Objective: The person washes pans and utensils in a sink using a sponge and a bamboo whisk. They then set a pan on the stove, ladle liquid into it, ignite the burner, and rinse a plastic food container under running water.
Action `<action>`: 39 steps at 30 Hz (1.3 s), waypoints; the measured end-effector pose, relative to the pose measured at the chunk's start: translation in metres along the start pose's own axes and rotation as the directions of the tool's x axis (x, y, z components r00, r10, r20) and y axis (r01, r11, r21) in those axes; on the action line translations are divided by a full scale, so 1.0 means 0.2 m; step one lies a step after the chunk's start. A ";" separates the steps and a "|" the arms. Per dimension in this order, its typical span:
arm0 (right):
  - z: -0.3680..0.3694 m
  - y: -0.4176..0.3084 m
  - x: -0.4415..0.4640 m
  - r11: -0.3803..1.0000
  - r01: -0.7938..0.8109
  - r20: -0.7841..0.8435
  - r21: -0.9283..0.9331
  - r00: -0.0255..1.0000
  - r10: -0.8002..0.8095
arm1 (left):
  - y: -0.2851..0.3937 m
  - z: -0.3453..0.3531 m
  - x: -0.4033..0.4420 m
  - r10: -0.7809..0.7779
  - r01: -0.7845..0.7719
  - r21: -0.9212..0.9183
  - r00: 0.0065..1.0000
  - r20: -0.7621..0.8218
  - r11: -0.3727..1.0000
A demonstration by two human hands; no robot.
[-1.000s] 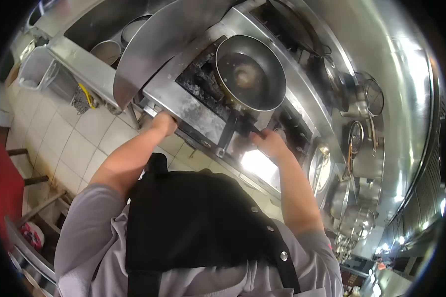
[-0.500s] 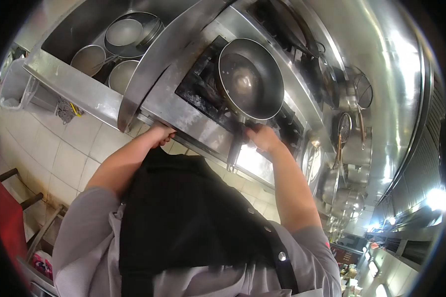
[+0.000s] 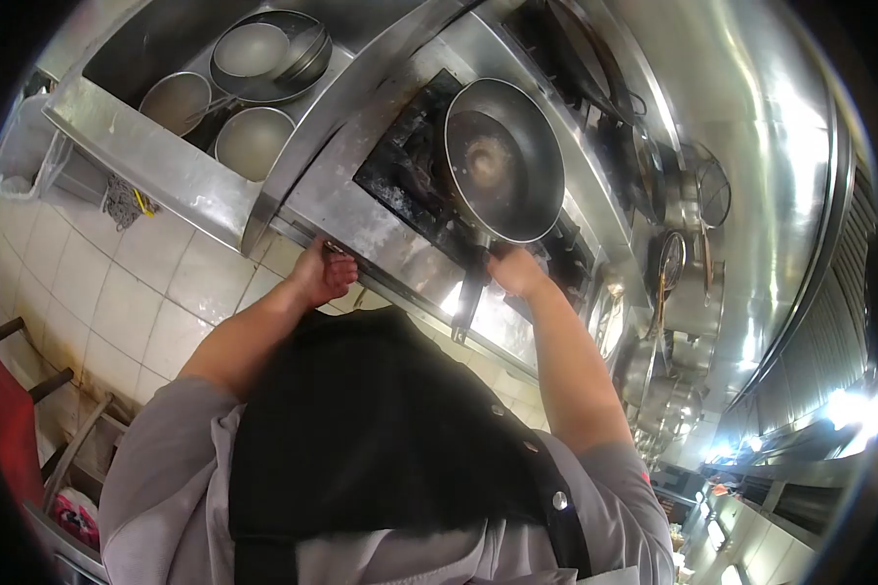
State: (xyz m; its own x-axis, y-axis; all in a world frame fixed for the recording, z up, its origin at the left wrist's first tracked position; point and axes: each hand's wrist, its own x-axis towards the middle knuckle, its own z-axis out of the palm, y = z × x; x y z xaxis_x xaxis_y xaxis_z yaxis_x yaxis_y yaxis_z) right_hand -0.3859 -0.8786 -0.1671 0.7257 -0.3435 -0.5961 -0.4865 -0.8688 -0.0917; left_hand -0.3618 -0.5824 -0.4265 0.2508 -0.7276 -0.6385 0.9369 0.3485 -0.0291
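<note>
A dark round pan [image 3: 522,185] sits on the stove [image 3: 361,214] near its black burner grate [image 3: 400,161], with some liquid in its bottom. My right hand [image 3: 513,269] is closed at the near side of the pan, around its dark handle [image 3: 469,292]. Left of it, my left hand [image 3: 325,277] is at the stove's front edge, fingers curled. Whatever the left fingers may hold is too small to make out.
Left of the stove, a steel sink [image 3: 146,146] holds several bowls and pans, behind a curved metal divider [image 3: 307,127]. Strainers [image 3: 671,263] and pots line the right side. A red chair [image 3: 5,419] stands lower left. A bin [image 3: 29,146] is at far left.
The view has shifted, bringing more of the sink into sight. My right hand has moved close to the pan's rim along the handle. My left hand has turned, its curled fingers now showing.
</note>
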 end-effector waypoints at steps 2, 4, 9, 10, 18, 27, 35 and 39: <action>-0.01 -0.01 0.00 0.999 0.043 0.007 0.006 0.999 -0.043 | 0.02 -0.02 -0.06 0.010 0.000 0.145 0.998 -0.065 0.989; -0.02 -0.03 -0.01 0.999 0.023 0.015 0.044 1.000 -0.024 | 0.05 -0.03 -0.14 0.033 0.004 0.259 0.990 -0.138 0.966; -0.01 -0.03 -0.01 0.999 0.009 0.016 0.051 1.000 -0.010 | 0.10 -0.41 -0.26 0.093 -0.020 0.343 0.976 -0.198 0.939; 0.00 -0.01 0.01 0.999 0.008 0.012 0.038 1.000 -0.008 | 0.10 -0.47 -0.29 0.099 -0.002 0.344 0.960 -0.263 0.939; -0.04 -0.06 -0.01 0.995 -0.084 0.106 0.051 0.991 0.079 | 0.08 -0.96 -0.48 0.065 0.151 0.394 0.873 -0.484 0.907; 0.05 0.04 0.05 0.998 0.036 -0.083 -0.050 0.996 -0.040 | 0.01 -1.02 -0.63 0.125 0.220 0.455 0.779 -0.614 0.863; -0.04 0.05 -0.23 0.986 -0.165 0.003 0.009 0.986 0.165 | -0.05 -1.15 -0.66 0.159 0.245 0.491 0.748 -0.644 0.836; 0.06 0.35 -0.57 0.989 -0.142 -0.181 0.030 0.973 0.145 | -0.07 -1.32 -0.62 0.254 0.326 0.614 0.699 -0.668 0.718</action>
State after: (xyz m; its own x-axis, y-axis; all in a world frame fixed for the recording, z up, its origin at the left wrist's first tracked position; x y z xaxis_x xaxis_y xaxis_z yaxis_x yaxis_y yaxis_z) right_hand -0.5092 -0.8964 -0.1147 0.7236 -0.5243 -0.4489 -0.5988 -0.8003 -0.0306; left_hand -0.4708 -0.3409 -0.5497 0.2504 -0.0251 -0.9678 0.9046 -0.3501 0.2432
